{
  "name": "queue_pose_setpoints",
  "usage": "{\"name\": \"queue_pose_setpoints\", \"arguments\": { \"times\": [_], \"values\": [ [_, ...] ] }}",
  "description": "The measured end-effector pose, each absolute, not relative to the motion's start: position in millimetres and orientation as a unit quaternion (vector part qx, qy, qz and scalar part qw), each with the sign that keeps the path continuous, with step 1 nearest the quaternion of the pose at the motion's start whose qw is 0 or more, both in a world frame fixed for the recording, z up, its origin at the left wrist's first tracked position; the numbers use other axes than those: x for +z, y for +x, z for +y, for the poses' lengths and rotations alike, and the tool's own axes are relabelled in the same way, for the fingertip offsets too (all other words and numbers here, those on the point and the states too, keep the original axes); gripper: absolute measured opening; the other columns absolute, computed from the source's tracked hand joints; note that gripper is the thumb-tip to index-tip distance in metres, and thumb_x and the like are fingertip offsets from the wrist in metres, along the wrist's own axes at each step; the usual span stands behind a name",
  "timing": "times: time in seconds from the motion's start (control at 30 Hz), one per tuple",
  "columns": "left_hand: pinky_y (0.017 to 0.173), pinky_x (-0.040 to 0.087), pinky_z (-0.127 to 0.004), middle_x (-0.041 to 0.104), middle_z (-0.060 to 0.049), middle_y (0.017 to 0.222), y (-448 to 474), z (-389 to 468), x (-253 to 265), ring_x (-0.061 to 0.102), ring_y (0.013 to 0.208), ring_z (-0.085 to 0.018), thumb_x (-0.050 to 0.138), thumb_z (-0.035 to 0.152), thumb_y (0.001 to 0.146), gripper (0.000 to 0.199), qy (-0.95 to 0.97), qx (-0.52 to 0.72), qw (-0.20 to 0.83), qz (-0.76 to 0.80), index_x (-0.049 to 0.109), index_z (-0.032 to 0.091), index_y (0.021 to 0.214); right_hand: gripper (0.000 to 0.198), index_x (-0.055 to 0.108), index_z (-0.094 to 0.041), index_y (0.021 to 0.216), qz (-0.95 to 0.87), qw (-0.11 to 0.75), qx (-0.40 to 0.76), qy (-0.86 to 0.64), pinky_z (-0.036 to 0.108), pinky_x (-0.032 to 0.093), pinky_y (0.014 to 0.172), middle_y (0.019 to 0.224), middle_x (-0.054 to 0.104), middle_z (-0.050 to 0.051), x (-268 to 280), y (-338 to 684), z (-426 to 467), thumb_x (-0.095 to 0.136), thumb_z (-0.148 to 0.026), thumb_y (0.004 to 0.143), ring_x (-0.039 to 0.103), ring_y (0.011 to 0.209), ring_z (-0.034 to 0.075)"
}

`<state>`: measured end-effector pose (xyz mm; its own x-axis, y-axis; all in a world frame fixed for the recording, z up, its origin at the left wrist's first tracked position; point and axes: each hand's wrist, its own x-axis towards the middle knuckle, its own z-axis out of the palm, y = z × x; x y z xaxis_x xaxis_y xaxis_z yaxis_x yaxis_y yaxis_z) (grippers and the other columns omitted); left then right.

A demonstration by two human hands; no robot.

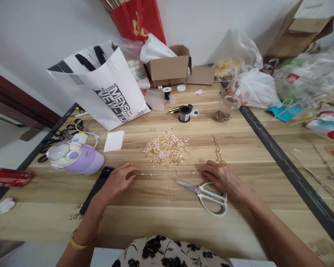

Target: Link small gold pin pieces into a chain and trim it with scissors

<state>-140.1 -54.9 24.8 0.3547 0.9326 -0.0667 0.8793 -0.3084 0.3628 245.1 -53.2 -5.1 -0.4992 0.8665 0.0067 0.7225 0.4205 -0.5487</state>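
A thin chain with small beads or charms [164,173] stretches nearly straight across the wooden table. Its left end is pinched by my left hand [119,178], its right end by my right hand [219,175]. Just beyond the chain lies a heap of small gold and clear pieces [167,148]. Scissors with pale handles [204,193] rest in front of the chain, points to the left, partly under my right hand. A gold chain [217,148] lies right behind my right hand. Beside my left wrist is a black phone [96,189], partly covered by the forearm.
Spools of wire [184,114], a cutter knife [174,109] and a jar of beads [225,108] stand farther back. A purple bottle [80,157], white paper [114,141] and a white bag [105,89] are at left. Cardboard box [169,68] and plastic bags [253,87] line the back.
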Motion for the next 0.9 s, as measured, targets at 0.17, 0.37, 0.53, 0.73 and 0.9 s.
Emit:
{"name": "queue_pose_setpoints", "arguments": {
  "times": [0.17, 0.37, 0.53, 0.73, 0.9],
  "values": [
    [0.083, 0.043, -0.033, 0.06, -0.006, 0.094, -139.6, -53.2, 22.9, 0.054, 0.092, -0.021, 0.047, 0.018, 0.082, 0.021, 0.812, 0.058, 0.155, 0.56, 0.064, 0.019, 0.093, 0.021, 0.063, -0.02, 0.087, -0.826, 0.158, 0.264, -0.471, 0.029, 0.044, 0.068, 0.085, 0.064, 0.006, -5.1, 245.1, -52.5, 0.042, -0.018, 0.089, 0.06, 0.073, 0.018],
    [0.079, 0.042, -0.032, 0.06, -0.006, 0.084, -141.7, -51.7, 23.6, 0.053, 0.088, -0.021, 0.045, 0.018, 0.084, 0.017, 0.814, 0.032, 0.129, 0.565, 0.062, 0.018, 0.079, 0.02, 0.063, -0.019, 0.083, -0.826, 0.152, 0.254, -0.479, 0.028, 0.042, 0.066, 0.08, 0.064, 0.006, -5.4, 243.2, -52.8, 0.043, -0.018, 0.088, 0.059, 0.07, 0.018],
    [0.077, 0.041, -0.03, 0.059, -0.005, 0.081, -146.4, -50.4, 25.9, 0.052, 0.085, -0.02, 0.043, 0.016, 0.084, 0.018, 0.822, -0.002, 0.091, 0.561, 0.058, 0.018, 0.074, 0.021, 0.061, -0.019, 0.079, -0.841, 0.131, 0.218, -0.478, 0.026, 0.038, 0.061, 0.077, 0.062, 0.005, -5.1, 236.4, -54.7, 0.043, -0.02, 0.089, 0.056, 0.066, 0.016],
    [0.08, 0.041, -0.034, 0.058, -0.006, 0.082, -163.0, -52.9, 24.8, 0.053, 0.086, -0.022, 0.04, 0.015, 0.084, 0.019, 0.829, -0.04, 0.064, 0.554, 0.058, 0.018, 0.078, 0.022, 0.057, -0.018, 0.082, -0.867, 0.092, 0.201, -0.447, 0.024, 0.036, 0.061, 0.08, 0.059, 0.003, 1.7, 223.3, -60.6, 0.038, -0.02, 0.093, 0.056, 0.067, 0.014],
    [0.087, 0.039, -0.038, 0.058, -0.009, 0.1, -164.2, -53.7, 28.4, 0.05, 0.101, -0.025, 0.041, 0.016, 0.084, 0.019, 0.833, -0.024, 0.02, 0.553, 0.059, 0.017, 0.091, 0.023, 0.055, -0.018, 0.085, -0.875, 0.115, 0.198, -0.427, 0.024, 0.037, 0.06, 0.081, 0.058, 0.004, 8.8, 212.7, -65.7, 0.035, -0.02, 0.094, 0.056, 0.069, 0.014]
  ]
}}
